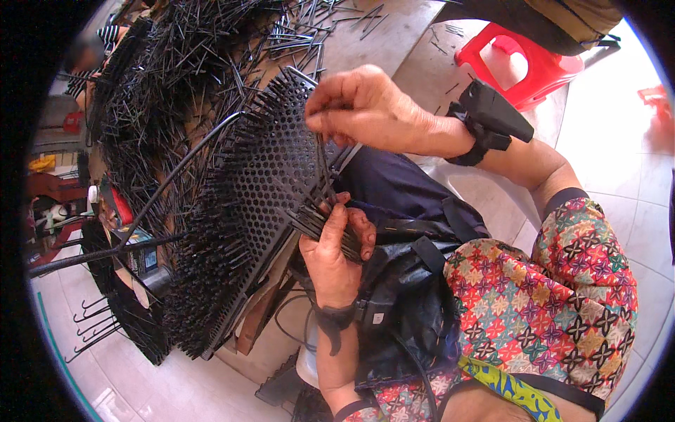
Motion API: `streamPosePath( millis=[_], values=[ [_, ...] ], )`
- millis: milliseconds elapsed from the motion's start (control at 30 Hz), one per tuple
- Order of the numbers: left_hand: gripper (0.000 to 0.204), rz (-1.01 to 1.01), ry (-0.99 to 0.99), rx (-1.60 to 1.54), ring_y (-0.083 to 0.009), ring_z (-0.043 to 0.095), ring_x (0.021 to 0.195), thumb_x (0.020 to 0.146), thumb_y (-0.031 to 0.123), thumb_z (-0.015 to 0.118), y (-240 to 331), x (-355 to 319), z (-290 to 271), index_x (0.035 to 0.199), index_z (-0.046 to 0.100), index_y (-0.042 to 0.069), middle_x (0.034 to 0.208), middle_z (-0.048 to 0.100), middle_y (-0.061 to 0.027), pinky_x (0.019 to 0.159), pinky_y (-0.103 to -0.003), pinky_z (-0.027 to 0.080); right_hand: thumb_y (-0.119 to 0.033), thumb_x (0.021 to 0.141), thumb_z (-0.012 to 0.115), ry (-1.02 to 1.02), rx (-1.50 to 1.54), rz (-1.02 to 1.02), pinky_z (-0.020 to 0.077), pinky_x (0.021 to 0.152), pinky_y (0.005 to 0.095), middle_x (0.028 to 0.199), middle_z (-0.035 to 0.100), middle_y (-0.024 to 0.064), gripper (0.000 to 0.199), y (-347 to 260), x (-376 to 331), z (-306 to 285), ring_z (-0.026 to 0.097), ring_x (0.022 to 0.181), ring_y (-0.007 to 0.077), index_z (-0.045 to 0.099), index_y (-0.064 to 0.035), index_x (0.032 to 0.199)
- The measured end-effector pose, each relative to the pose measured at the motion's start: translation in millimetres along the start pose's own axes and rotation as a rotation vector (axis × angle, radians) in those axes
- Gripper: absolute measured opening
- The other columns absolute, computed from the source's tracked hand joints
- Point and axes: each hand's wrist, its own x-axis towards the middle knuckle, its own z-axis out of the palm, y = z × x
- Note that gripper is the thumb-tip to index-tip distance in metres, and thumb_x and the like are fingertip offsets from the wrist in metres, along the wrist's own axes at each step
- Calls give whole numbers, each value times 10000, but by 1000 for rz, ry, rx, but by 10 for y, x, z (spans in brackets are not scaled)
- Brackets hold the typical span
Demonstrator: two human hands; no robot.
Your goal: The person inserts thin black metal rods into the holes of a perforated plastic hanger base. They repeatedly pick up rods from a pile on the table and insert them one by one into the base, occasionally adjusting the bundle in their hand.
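My left hand (334,246) is closed around a bundle of thin black sticks (309,219), held in front of a black perforated board (271,165). Higher up, my right hand (365,109) has its fingers pinched together over the board's upper right edge. A few thin black sticks (321,165) hang below those fingers toward the bundle; their upper ends are hidden by the hand. Black sticks stand packed in the board's holes along its left and lower part (204,260) and its top edge. The holes in the middle show bare.
A large heap of loose black sticks (190,63) covers the table behind the board. A bent metal rod (176,172) crosses at the left. To the upper right stands a red plastic stool (545,74). Hooked rods (95,323) lie at lower left. Another person (88,60) is at far left.
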Motion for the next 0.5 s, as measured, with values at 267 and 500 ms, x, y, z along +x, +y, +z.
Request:
streamPosePath(
  millis=[267,500],
  values=[
    [207,6,40,-12,-146,483,515,884,187,548,-33,25,-43,1003,503,24,655,502,-49,390,-234,341,-70,780,633,398,-376,-647,456,497,248,613,596,79,102,81,442,-265,566,561,79,606,4,845],
    [179,-27,70,-36,-143,481,522,879,168,562,-48,9,-27,968,509,23,651,502,-49,398,-231,338,-68,771,626,440,-774,-1191,503,592,327,734,603,98,129,101,672,-361,603,654,271,584,-34,889]
  ],
)
